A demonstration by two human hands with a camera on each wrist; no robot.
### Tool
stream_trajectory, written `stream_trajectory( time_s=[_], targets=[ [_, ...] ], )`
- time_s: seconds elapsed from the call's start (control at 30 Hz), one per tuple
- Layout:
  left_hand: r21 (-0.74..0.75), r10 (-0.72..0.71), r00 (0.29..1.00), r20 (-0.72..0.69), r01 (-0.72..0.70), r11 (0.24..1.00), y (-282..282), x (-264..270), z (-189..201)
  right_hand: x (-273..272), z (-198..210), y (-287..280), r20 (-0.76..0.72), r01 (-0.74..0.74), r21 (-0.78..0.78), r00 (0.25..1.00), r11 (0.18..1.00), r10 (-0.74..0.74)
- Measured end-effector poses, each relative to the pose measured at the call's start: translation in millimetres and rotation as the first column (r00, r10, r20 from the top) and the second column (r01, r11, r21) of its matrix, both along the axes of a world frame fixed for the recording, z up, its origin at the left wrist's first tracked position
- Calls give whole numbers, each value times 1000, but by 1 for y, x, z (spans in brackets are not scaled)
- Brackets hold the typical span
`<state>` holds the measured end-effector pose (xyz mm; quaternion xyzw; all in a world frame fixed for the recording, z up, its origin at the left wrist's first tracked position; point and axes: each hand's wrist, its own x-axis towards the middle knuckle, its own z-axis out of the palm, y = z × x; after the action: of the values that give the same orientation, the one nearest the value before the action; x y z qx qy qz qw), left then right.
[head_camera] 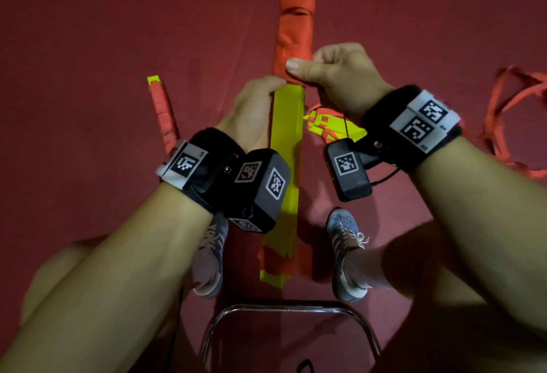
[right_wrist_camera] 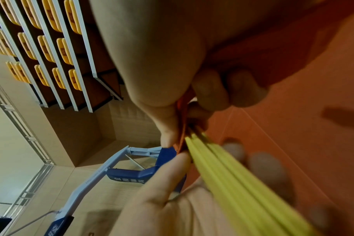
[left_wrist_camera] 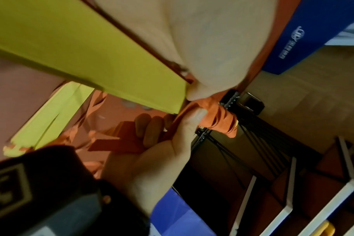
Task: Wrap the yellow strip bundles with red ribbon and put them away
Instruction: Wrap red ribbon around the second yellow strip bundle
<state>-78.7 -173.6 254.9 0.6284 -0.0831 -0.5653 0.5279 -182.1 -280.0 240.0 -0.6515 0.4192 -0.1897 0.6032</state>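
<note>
Red matte floor point(head_camera: 88, 47) spreads out on all sides of the grip, flat and cloth-like, with a faint seam line.

The bundle point(head_camera: 288, 124) is the long thing held between both hands: a stack of flat, stiff, bright yellow strips with square edges, running from between the feet away from the person. From the grip outward it is sheathed in red ribbon point(head_camera: 296, 32), whose overlapping turns look soft and slightly wrinkled. From the grip back toward the person the yellow is bare, apart from a few red bands near the ragged near end.

The left hand point(head_camera: 251, 112) clasps the bare yellow just short of the wrap, fingers curled round its left edge. The right hand point(head_camera: 340, 73) is balled up just past it, pinching the ribbon, with the thumb point(head_camera: 296, 66) laid flat across the last turn. In the right wrist view the ribbon runs as a thin band between thumb and fingers, right where the strip ends meet it.

Left of the grip lies a wrapped bundle point(head_camera: 164, 115), a slim red rod with a yellow tip showing at its far end. Well to the right, loose ribbon point(head_camera: 503, 112) sprawls in flat tangled loops. Under the right wrist are loose strips point(head_camera: 334, 127), yellow, with red crossing them.

Nearer the person than the grip, two grey laced shoes point(head_camera: 346, 251) flank the bundle's end. Nearer again is a curved chrome tube point(head_camera: 284, 309).
</note>
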Motion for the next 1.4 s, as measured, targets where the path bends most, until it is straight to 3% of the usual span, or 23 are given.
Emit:
stream_trajectory(
  time_s=[0.13, 0.37, 0.47, 0.53, 0.6, 0.73, 0.87, 1.0, 1.1, 1.3, 1.4],
  targets=[
    [-11, 14, 988, 156, -12, 1000, -1, -5, -1, 5, -3, 2, -24, 55, 45, 998, 997, -54],
    [-143, 49, 919, 392, 8, 990, 0, -10, -5, 4, 18, 9, 178, -92, 159, 982, 983, 64],
    [-166, 40, 926, 376, 25, 986, 1, -14, 9, 0, 25, 12, 341, -158, 270, 938, 950, 59],
    [-147, 20, 935, 355, 34, 989, 7, -18, 18, -2, 27, 17, 373, -188, 308, 926, 933, 63],
    [-117, 7, 956, 293, 29, 993, 16, -24, 27, -6, 30, 24, 341, -173, 319, 938, 932, 57],
    [-93, 13, 983, 185, 4, 996, 27, -25, 41, -9, 43, 35, 149, -2, 285, 988, 959, -42],
    [-172, 0, 977, 214, 38, 984, 30, -20, 78, -7, 90, 45, 179, 86, 215, 976, 973, -126],
    [-294, 95, 974, 206, -31, 955, 36, -17, 127, -11, 144, 50, 343, 57, 193, 932, 980, -121],
    [-354, 89, 980, 178, -21, 935, 45, -20, 166, -22, 183, 58, 405, 27, 195, 908, 980, -106],
    [-431, 95, 989, 118, -35, 902, 67, -37, 223, -50, 243, 72, 344, 21, 193, 935, 981, -88],
    [-464, 110, 990, 86, -58, 884, 74, -47, 241, -57, 264, 78, 298, 43, 71, 952, 997, -63]
  ],
)
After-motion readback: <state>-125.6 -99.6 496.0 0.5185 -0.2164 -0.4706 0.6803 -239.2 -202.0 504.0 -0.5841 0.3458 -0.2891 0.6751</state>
